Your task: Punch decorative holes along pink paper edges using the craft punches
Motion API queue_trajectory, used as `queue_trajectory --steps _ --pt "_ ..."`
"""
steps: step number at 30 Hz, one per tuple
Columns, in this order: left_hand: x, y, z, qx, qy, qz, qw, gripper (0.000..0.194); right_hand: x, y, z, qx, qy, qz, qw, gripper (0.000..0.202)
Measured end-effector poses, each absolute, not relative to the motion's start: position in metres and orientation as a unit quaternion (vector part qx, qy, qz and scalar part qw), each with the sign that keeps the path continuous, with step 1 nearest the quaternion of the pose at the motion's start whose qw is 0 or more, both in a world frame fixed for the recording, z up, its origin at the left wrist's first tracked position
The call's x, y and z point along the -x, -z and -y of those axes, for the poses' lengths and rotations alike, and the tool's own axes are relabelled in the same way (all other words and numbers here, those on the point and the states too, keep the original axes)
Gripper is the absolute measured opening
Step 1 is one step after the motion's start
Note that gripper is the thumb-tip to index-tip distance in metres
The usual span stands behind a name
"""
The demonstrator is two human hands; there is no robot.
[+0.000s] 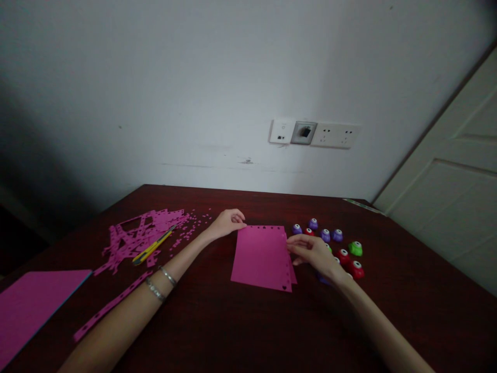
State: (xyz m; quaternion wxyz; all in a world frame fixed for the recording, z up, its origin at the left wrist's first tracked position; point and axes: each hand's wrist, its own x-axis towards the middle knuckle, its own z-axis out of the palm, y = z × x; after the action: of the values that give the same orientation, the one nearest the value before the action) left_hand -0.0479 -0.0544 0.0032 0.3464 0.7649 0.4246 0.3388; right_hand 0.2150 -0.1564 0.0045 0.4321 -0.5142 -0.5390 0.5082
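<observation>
Pink paper sheets [261, 256] lie overlapped on the dark table, with small punched holes along the top and right edges and a heart-shaped hole near the lower right corner. At the top left corner, my left hand [228, 224] pinches the paper between thumb and curled fingers. My right hand [312, 254] has its fingertips closed on the right edge, where a lower sheet sticks out at a slant. Just beyond and beneath that hand sit several small craft punches [325, 235] in purple, red and green; some are partly covered by it.
Left on the table [217, 321] are a heap of pink paper scraps [135, 235], tiny cut-outs [182, 238], a yellow utility knife [153, 247] and a punched strip [112, 305]. A larger pink sheet [34, 300] lies at the left edge. Behind is a wall with sockets [336, 135].
</observation>
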Motion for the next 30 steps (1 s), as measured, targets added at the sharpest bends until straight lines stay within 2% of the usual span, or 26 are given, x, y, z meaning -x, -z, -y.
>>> queue_trajectory --steps 2,4,8,16,23,30 --pt "0.041 -0.014 0.066 -0.777 -0.373 -0.454 0.224 0.011 -0.211 -0.007 0.159 0.504 -0.505 0.53 0.458 0.028" --pt "0.03 -0.026 0.083 -0.794 -0.369 -0.441 0.198 0.012 -0.206 -0.009 0.161 0.496 -0.499 0.521 0.483 0.029" --pt "0.004 -0.035 0.118 -0.811 -0.291 -0.381 0.335 0.02 -0.196 -0.007 0.166 0.492 -0.487 0.516 0.504 0.029" --pt "-0.01 -0.021 0.127 -0.74 -0.221 -0.373 0.514 0.019 -0.183 0.005 0.17 0.498 -0.427 0.605 0.451 0.023" --pt "-0.012 -0.006 0.123 -0.704 -0.194 -0.38 0.568 0.015 -0.182 0.005 0.175 0.501 -0.293 0.702 0.412 0.006" --pt "-0.013 0.003 0.121 -0.659 -0.2 -0.393 0.609 0.012 -0.181 0.002 0.178 0.498 -0.233 0.732 0.401 0.005"
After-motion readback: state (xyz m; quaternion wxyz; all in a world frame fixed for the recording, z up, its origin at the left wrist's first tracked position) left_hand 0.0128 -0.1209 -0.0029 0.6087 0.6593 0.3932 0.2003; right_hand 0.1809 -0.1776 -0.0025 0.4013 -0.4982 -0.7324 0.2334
